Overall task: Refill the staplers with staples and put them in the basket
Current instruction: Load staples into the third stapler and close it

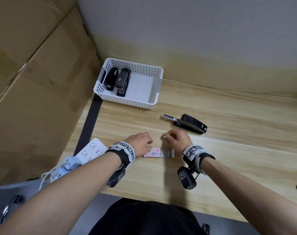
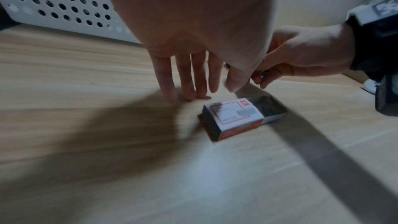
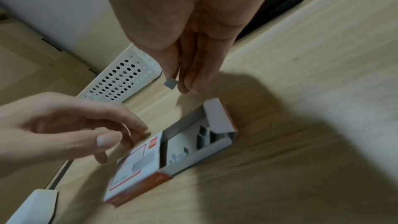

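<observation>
My right hand [image 1: 177, 139] pinches staples [image 3: 171, 83], left hand [image 1: 141, 143] loose by box [image 1: 158, 152]; next I load open stapler [image 1: 189, 123].

Dim, even indoor light from overhead. In both wrist views the hands cast broad soft shadows across the worktop [image 2: 86, 134], with motion blur throughout. The head view is sharper, its edges bowed by wide-angle distortion.

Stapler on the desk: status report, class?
Right hand pinches staple strip. Left hand open by staple box. Stapler open, unloaded, path clear.
</observation>
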A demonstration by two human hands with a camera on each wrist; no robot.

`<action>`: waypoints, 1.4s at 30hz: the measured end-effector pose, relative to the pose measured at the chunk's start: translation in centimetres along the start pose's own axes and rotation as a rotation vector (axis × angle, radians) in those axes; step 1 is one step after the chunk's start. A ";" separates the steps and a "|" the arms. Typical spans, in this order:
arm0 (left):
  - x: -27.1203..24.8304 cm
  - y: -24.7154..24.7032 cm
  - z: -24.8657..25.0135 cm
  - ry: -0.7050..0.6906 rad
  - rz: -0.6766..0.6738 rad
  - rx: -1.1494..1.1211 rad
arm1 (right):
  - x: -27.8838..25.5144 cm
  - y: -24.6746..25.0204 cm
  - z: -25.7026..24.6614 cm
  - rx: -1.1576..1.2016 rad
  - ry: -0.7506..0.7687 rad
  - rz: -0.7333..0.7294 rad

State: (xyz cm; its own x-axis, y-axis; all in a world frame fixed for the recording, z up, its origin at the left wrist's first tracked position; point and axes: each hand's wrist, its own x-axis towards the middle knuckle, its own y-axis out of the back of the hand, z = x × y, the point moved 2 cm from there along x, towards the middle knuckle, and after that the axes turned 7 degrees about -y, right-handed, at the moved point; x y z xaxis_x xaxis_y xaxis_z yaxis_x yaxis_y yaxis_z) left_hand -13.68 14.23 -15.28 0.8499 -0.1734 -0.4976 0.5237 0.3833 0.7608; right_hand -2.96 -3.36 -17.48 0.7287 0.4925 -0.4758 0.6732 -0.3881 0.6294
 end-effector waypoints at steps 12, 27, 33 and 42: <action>2.6 1.7 -1.9 0.027 0.079 -0.151 | 2.7 -0.2 -0.8 -0.031 -0.106 -0.062; 7.0 -0.3 5.4 0.121 0.194 0.134 | -1.0 3.8 4.6 -0.013 -0.089 0.023; 6.4 -0.1 5.3 0.069 0.196 0.138 | -1.8 6.0 4.7 0.015 -0.039 0.048; 6.1 -0.1 4.0 0.130 0.204 0.145 | -1.8 8.6 3.0 0.027 0.149 0.214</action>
State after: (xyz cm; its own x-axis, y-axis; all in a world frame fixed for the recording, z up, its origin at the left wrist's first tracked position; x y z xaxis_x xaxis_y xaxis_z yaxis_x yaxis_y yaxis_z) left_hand -8.36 9.50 -16.71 0.9289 0.0153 -0.3700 0.3534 0.2625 0.8979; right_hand 1.87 -9.87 -13.08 0.8297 0.5056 -0.2366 0.5103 -0.5153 0.6885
